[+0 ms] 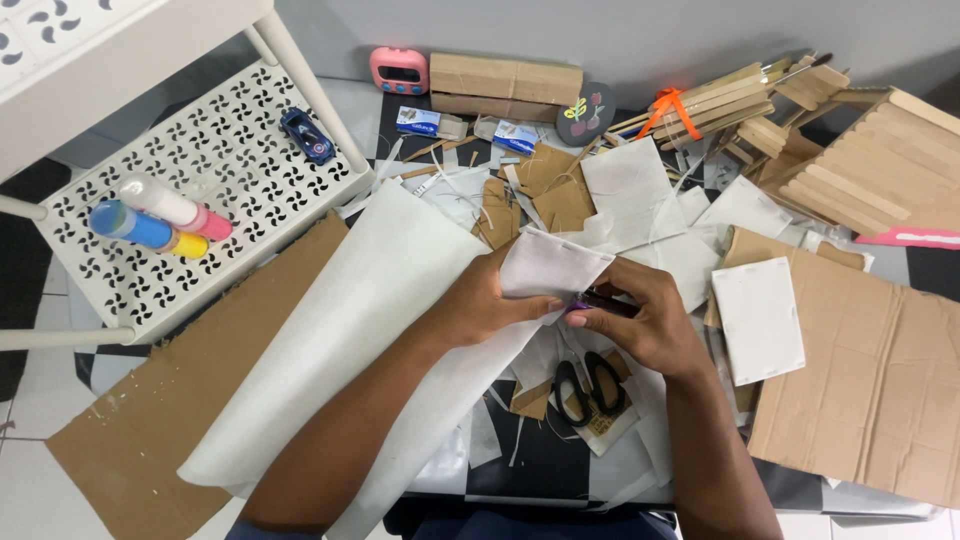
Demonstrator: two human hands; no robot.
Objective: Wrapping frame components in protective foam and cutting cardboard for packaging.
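The left hand [490, 305] pinched a small white rectangular paper piece [552, 265]; the right hand [640, 320] gripped a purple tool [590, 300] at its edge, with two small blue-white boxes [420, 121] well beyond it.

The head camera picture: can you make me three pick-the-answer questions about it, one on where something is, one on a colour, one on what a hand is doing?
1. Where do the black-handled scissors lie?
A. on the white perforated metal shelf
B. on the table just below the hands
C. on the wooden stick house

2. What colour is the small toy car?
A. blue
B. green
C. orange

3. What does the left hand do?
A. rests flat on brown cardboard
B. grips the scissors
C. holds a white paper-covered card square

Answers: 1 B, they rest among paper scraps under the right hand. 2 A, it sits blue on the white perforated metal shelf. 3 C, its fingers pinch the square's edge.
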